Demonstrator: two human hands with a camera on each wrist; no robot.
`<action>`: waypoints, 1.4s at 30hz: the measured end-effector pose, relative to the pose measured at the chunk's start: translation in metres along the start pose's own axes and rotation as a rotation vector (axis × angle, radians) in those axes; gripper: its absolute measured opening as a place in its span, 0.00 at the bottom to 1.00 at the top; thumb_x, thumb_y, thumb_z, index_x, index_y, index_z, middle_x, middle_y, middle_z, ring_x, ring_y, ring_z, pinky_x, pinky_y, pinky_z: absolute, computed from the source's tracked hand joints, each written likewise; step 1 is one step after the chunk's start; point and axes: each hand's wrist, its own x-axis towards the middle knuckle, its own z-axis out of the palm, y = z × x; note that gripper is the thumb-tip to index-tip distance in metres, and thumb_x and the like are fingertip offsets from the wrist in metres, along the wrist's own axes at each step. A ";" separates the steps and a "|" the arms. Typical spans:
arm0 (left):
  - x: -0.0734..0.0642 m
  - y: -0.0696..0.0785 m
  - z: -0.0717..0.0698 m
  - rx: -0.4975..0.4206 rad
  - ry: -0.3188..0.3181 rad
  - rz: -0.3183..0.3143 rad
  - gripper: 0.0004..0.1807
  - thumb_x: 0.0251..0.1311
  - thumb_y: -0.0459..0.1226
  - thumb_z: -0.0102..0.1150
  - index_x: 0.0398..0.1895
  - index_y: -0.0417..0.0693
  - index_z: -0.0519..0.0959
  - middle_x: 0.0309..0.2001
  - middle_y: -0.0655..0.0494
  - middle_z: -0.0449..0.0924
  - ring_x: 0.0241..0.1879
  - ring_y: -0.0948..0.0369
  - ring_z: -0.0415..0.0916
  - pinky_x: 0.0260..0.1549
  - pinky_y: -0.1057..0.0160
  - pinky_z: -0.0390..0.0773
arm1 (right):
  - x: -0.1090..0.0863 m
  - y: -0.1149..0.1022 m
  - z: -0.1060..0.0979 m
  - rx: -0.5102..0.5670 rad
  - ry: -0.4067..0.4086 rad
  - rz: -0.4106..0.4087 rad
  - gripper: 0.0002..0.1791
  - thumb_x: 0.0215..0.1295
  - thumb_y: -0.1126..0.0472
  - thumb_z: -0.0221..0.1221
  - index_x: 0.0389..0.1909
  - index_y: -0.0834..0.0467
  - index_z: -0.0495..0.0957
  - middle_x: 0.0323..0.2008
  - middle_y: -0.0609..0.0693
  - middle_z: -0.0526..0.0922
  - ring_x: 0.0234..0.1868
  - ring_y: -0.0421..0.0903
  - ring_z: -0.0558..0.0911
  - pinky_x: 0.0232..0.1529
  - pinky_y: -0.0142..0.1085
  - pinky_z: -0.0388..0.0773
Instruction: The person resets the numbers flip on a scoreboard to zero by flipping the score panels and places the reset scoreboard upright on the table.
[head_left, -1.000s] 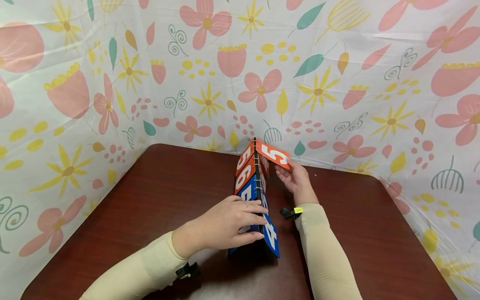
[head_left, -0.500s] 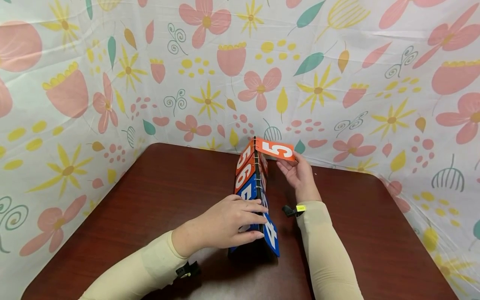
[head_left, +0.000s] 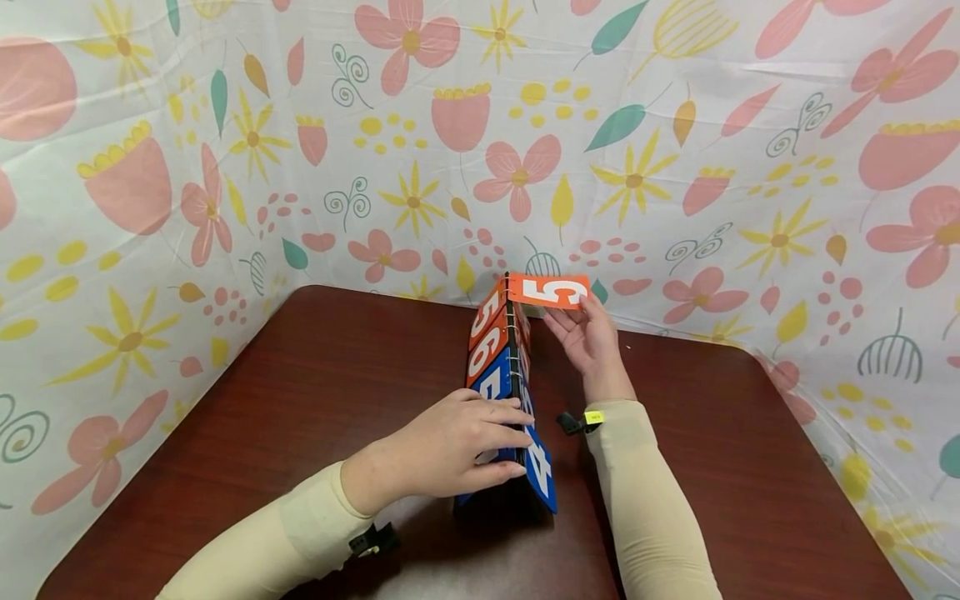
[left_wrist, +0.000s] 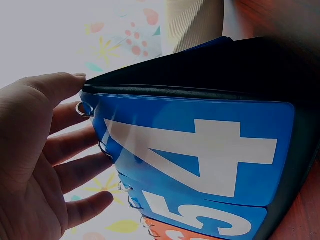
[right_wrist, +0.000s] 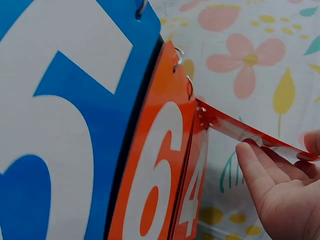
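Observation:
A tabletop flip scoreboard point(head_left: 487, 350) stands like a tent, its ringed ridge running away from me, with orange cards at the far end and blue ones nearer. My right hand point(head_left: 598, 346) pinches the free end of an orange 5 card point(head_left: 547, 290), thumb on top and fingers below. That card sticks out nearly level from its rings. In the right wrist view, an orange 4 card point(right_wrist: 192, 185) hangs beneath it beside an orange 6 card point(right_wrist: 152, 175). My left hand point(head_left: 450, 442) rests on the near ridge, extended fingertips across the rings, beside a blue 4 card point(left_wrist: 200, 155).
The scoreboard stands on a dark reddish-brown table point(head_left: 337, 375). A flower-printed curtain point(head_left: 660, 167) hangs behind the far edge and along the sides. Black wrist cameras are strapped over both pale sleeves point(head_left: 648, 492).
The orange 5 card has swung up from a downward slant to nearly level, with my right hand rising slightly along with it. My left hand stays where it was on the ridge.

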 end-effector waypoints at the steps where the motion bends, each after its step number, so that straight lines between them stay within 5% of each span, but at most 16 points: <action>1: 0.000 0.000 0.000 -0.002 0.000 -0.001 0.21 0.75 0.57 0.52 0.59 0.61 0.85 0.66 0.63 0.81 0.71 0.60 0.74 0.65 0.52 0.74 | 0.000 0.001 0.002 -0.010 0.002 -0.007 0.30 0.82 0.54 0.47 0.81 0.43 0.56 0.62 0.52 0.81 0.52 0.50 0.90 0.52 0.44 0.86; 10: 0.000 -0.001 0.000 -0.021 -0.003 -0.001 0.21 0.74 0.57 0.52 0.59 0.61 0.85 0.65 0.64 0.81 0.71 0.60 0.73 0.64 0.52 0.74 | 0.006 -0.010 0.027 -0.098 0.002 -0.047 0.30 0.81 0.53 0.50 0.79 0.41 0.58 0.74 0.54 0.67 0.65 0.52 0.80 0.68 0.51 0.71; 19: -0.001 -0.002 0.000 0.004 0.006 0.016 0.20 0.75 0.56 0.52 0.58 0.62 0.85 0.65 0.62 0.81 0.71 0.60 0.74 0.64 0.52 0.74 | 0.016 -0.030 0.075 -0.367 0.006 -0.122 0.28 0.81 0.55 0.50 0.78 0.40 0.62 0.73 0.55 0.69 0.69 0.55 0.76 0.71 0.54 0.71; 27: -0.001 -0.001 0.000 0.009 0.010 0.022 0.19 0.75 0.56 0.52 0.58 0.62 0.85 0.65 0.63 0.81 0.71 0.60 0.74 0.64 0.52 0.74 | 0.020 -0.031 0.117 -0.863 -0.080 -0.221 0.27 0.79 0.59 0.51 0.77 0.48 0.66 0.67 0.61 0.76 0.59 0.58 0.81 0.55 0.45 0.83; 31: -0.001 -0.001 0.000 0.016 0.016 0.024 0.19 0.76 0.55 0.52 0.58 0.62 0.85 0.65 0.63 0.81 0.71 0.61 0.74 0.64 0.52 0.74 | 0.022 -0.024 0.130 -1.211 -0.186 -0.303 0.28 0.78 0.58 0.51 0.77 0.50 0.66 0.66 0.58 0.80 0.49 0.53 0.83 0.40 0.33 0.78; 33: -0.001 -0.001 0.000 0.019 0.019 0.025 0.19 0.75 0.55 0.52 0.58 0.62 0.85 0.65 0.63 0.81 0.71 0.61 0.74 0.65 0.52 0.74 | 0.023 -0.019 0.134 -1.395 -0.241 -0.322 0.28 0.78 0.57 0.50 0.77 0.48 0.66 0.68 0.55 0.79 0.46 0.51 0.84 0.32 0.33 0.74; 34: -0.001 -0.001 0.000 0.022 0.021 0.025 0.19 0.75 0.55 0.52 0.58 0.62 0.85 0.65 0.63 0.81 0.71 0.61 0.74 0.65 0.52 0.74 | 0.022 -0.016 0.136 -1.473 -0.281 -0.329 0.29 0.78 0.57 0.49 0.77 0.49 0.66 0.69 0.55 0.77 0.52 0.51 0.84 0.35 0.34 0.75; 37: -0.002 0.000 -0.001 0.027 0.024 0.024 0.19 0.75 0.56 0.52 0.58 0.62 0.85 0.65 0.64 0.81 0.70 0.61 0.74 0.65 0.52 0.74 | 0.023 -0.008 0.140 -1.655 -0.389 -0.329 0.29 0.78 0.57 0.49 0.78 0.47 0.64 0.73 0.56 0.73 0.38 0.49 0.85 0.27 0.36 0.73; 42: -0.002 0.000 0.000 0.031 0.021 0.026 0.19 0.75 0.55 0.52 0.58 0.63 0.85 0.65 0.64 0.81 0.71 0.61 0.74 0.64 0.53 0.74 | 0.027 0.002 0.141 -1.860 -0.527 -0.339 0.27 0.78 0.59 0.49 0.76 0.52 0.67 0.46 0.61 0.86 0.14 0.44 0.69 0.20 0.35 0.70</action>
